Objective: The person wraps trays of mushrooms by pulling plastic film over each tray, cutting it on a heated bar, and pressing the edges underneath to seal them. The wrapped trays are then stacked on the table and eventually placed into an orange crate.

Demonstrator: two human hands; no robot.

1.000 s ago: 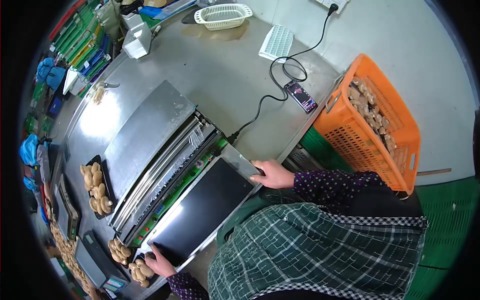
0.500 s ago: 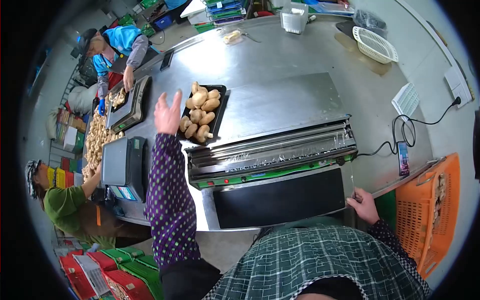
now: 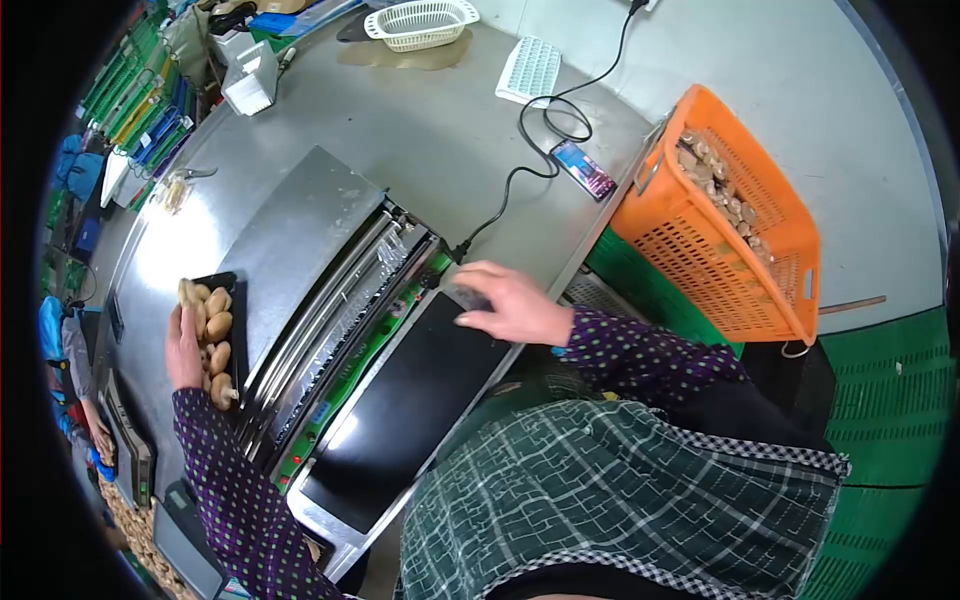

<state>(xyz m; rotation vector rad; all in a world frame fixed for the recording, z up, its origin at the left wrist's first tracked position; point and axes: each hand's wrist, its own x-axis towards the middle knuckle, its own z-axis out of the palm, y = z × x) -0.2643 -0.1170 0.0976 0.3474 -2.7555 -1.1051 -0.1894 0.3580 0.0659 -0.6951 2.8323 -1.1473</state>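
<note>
My left hand (image 3: pixel 182 352) lies against the outer side of a black tray (image 3: pixel 239 330) filled with brown mushrooms (image 3: pixel 217 326); its fingers are close together along that side and hide the tray's edge. My right hand (image 3: pixel 518 306) is over the far end of the film-wrapping machine (image 3: pixel 345 345), fingers curled and thumb below. A small greyish thing shows between that thumb and the fingers, too blurred to name. Clear film (image 3: pixel 393 250) hangs at the machine's rollers, and its black plate (image 3: pixel 405 410) lies in front of them.
A phone (image 3: pixel 583 171) and a black power cord (image 3: pixel 507 195) lie on the steel table (image 3: pixel 420 130). To the right stands an orange crate (image 3: pixel 690 265) with mushrooms inside. A white basket (image 3: pixel 420 25) is at the back. At left, a co-worker's hand (image 3: pixel 98 435) is beside a scale (image 3: pixel 130 445).
My view has swung to the right. My left hand has come down from the air onto the tray's side. My right hand has left the machine's corner edge and is above its end.
</note>
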